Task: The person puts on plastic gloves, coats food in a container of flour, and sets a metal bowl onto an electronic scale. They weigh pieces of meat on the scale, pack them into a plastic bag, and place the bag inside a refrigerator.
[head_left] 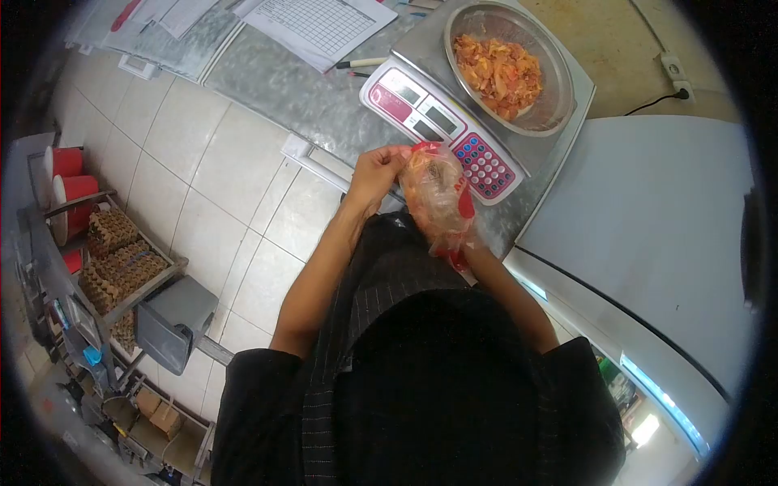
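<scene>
A clear plastic bag (442, 194) with red print is in front of my chest, at the near edge of the counter. My left hand (378, 176) is closed, its thumb and fingers pinching the bag's upper left edge. My right hand (423, 190) is at the bag, covered by the crinkled plastic up to about the wrist. Its fingers are hidden, and whether it is inside the bag or behind it I cannot tell. Just beyond is a pink and white digital scale (454, 130). On its platform stands a metal bowl (559, 117) of orange, marinated-looking meat pieces (502, 77).
The grey counter (279, 81) holds a printed grid sheet (316, 28) and a marker (362, 62). A white appliance lid (648, 186) adjoins on the right. A rack with egg trays (121, 263) and red buckets (74, 202) stands at left. A wall socket (674, 69) holds a plug.
</scene>
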Demonstrator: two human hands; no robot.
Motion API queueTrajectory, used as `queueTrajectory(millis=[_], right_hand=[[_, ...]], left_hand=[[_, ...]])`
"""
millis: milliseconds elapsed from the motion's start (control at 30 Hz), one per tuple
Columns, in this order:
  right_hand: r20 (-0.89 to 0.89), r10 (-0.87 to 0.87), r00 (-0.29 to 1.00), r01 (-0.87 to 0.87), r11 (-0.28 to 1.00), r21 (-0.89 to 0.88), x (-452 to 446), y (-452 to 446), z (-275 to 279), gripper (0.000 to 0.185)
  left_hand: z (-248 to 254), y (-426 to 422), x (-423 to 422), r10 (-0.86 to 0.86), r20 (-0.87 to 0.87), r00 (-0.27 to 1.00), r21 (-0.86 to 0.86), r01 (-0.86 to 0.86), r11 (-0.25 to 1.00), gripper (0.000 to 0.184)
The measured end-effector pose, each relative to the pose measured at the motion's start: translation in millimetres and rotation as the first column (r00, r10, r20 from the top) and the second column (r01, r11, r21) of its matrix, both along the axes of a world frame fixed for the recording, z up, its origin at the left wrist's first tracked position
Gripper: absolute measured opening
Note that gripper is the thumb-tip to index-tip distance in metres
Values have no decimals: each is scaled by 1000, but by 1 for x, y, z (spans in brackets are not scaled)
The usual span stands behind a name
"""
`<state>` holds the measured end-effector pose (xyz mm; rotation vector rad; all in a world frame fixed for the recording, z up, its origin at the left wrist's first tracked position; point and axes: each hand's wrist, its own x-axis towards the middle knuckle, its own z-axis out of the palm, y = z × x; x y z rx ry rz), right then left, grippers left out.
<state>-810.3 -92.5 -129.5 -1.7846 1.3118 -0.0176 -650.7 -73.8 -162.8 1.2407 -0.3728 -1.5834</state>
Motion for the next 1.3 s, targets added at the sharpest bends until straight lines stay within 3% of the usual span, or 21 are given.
queueTrajectory(millis=[133, 300, 433, 500, 633, 733, 800, 933, 1100, 1300], right_hand=[[32, -20, 999, 20, 1000, 12, -2, 1, -1, 38], [66, -26, 997, 24, 999, 30, -3, -2, 1, 37], [81, -29, 996, 25, 999, 46, -2, 1, 1, 37], [92, -34, 995, 29, 998, 57, -2, 3, 1, 37], [119, -54, 991, 43, 995, 95, -6, 7, 2, 36], [141, -75, 987, 55, 989, 138, -9, 9, 3, 36], [156, -90, 984, 63, 984, 166, -10, 9, 1, 36], [207, -136, 969, 83, 966, 244, -12, 6, -5, 35], [331, -284, 900, 133, 901, 413, -30, 16, -1, 35], [321, -324, 890, 152, 874, 461, -34, 26, 3, 34]], left_hand=[[-6, 4, -9, 67, 43, 997, -76, -63, 995, 19], [0, 5, -6, 62, -35, 998, 32, -60, 998, 17], [-3, 5, -6, 53, -67, 996, -1, -53, 999, 18], [11, 5, -4, 153, -152, 976, 40, -149, 988, 18], [5, 0, -6, 207, -121, 971, 69, -200, 977, 17], [7, 2, -4, 151, -84, 985, 12, -151, 989, 16], [15, 6, 0, 15, -75, 997, 87, -8, 996, 23], [-5, 20, -5, -66, -19, 998, 21, 67, 998, 22], [-3, 22, -7, 130, -78, 988, 54, -126, 991, 18], [-12, 23, -8, 120, -106, 987, 77, -112, 991, 19]])
